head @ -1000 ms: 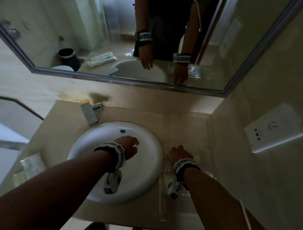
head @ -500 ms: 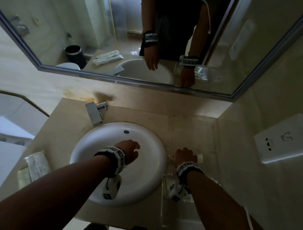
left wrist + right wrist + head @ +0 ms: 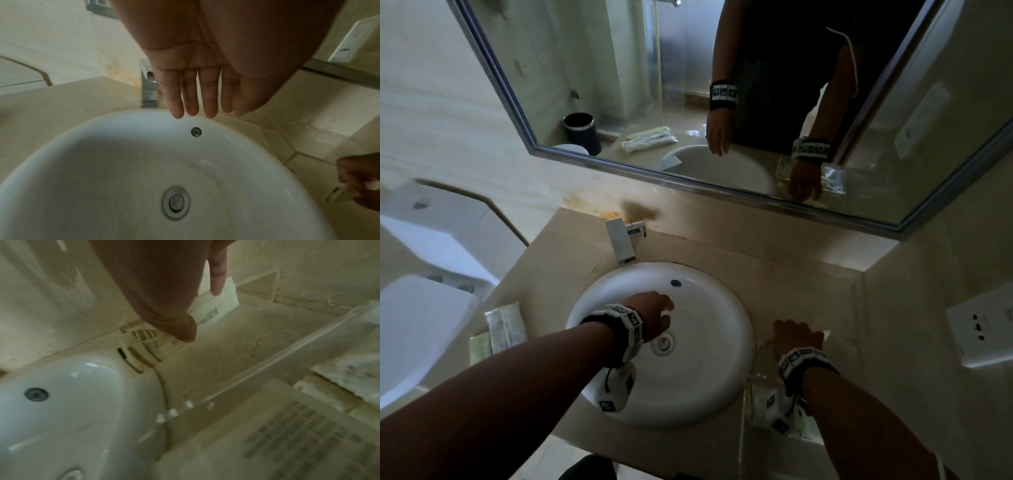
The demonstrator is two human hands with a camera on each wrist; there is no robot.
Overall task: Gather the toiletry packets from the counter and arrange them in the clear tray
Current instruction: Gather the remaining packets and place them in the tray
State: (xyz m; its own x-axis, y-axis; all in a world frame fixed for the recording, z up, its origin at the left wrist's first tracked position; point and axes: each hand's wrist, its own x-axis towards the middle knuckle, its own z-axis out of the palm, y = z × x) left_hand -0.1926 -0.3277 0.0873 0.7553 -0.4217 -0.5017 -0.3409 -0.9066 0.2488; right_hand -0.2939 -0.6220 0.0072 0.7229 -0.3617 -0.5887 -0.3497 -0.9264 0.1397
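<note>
My right hand pinches a white toiletry packet with brown stripes between thumb and fingers, low over the counter just right of the basin. The clear tray lies under my right wrist at the counter's front; its rim shows in the right wrist view, with packets lying inside. My left hand hovers over the white basin, fingers straight and empty. More packets lie on the counter left of the basin.
A chrome tap stands behind the basin. A mirror covers the wall above. A wall with a socket plate closes the right side. A toilet stands beyond the counter's left end.
The right hand has shifted slightly at the basin's right side, and both ends of the packet now show past its fingers. The left hand stays over the basin.
</note>
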